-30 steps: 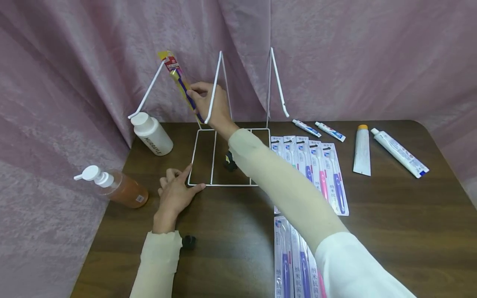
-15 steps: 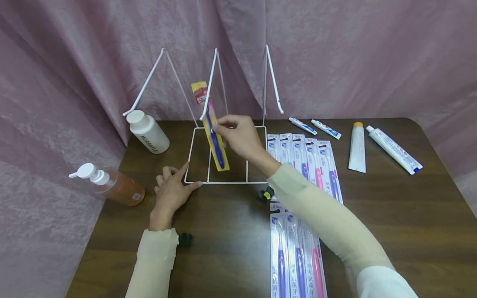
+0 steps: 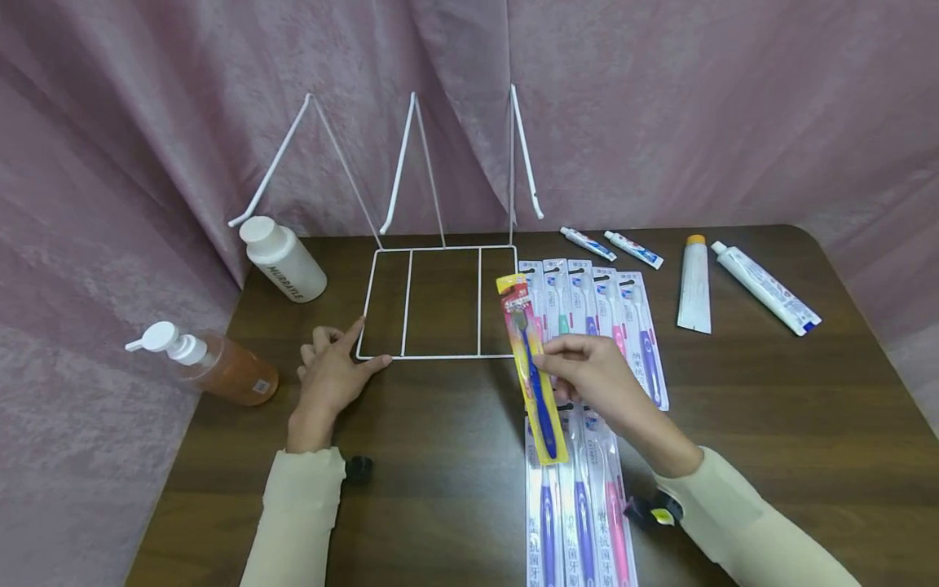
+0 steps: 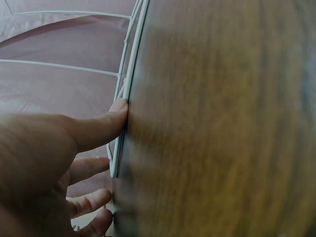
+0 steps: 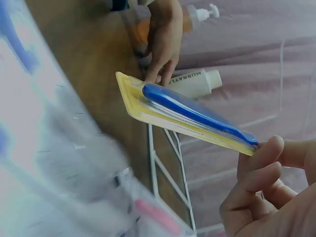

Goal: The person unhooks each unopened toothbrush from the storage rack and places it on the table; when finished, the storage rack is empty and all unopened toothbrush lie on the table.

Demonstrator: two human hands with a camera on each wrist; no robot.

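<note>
A toothbrush in yellow packaging (image 3: 534,375), with a blue handle, is pinched between the thumb and fingers of my right hand (image 3: 594,375). It overlaps the rows of packaged toothbrushes in the head view. The right wrist view shows the pack's yellow backing and blue handle (image 5: 197,116) held by one end. My left hand (image 3: 332,379) rests at the front left corner of a white wire rack (image 3: 440,357). Its thumb (image 4: 101,129) touches the front bar, and the index finger reaches along the left side, both spread fairly straight.
Two rows of packaged toothbrushes (image 3: 645,350) lie right of the rack. Farther right are two small toothpaste tubes (image 3: 634,249), an orange-capped tube (image 3: 694,285) and a large tube (image 3: 770,289). At left stand a white bottle (image 3: 286,265) and an amber pump bottle (image 3: 235,375). The rack's prongs (image 3: 399,163) rise behind.
My right hand has carried the yellow toothbrush pack from the rack's upper prongs, rightward and toward me, over the packaged toothbrushes. My left hand stays at the rack's corner.
</note>
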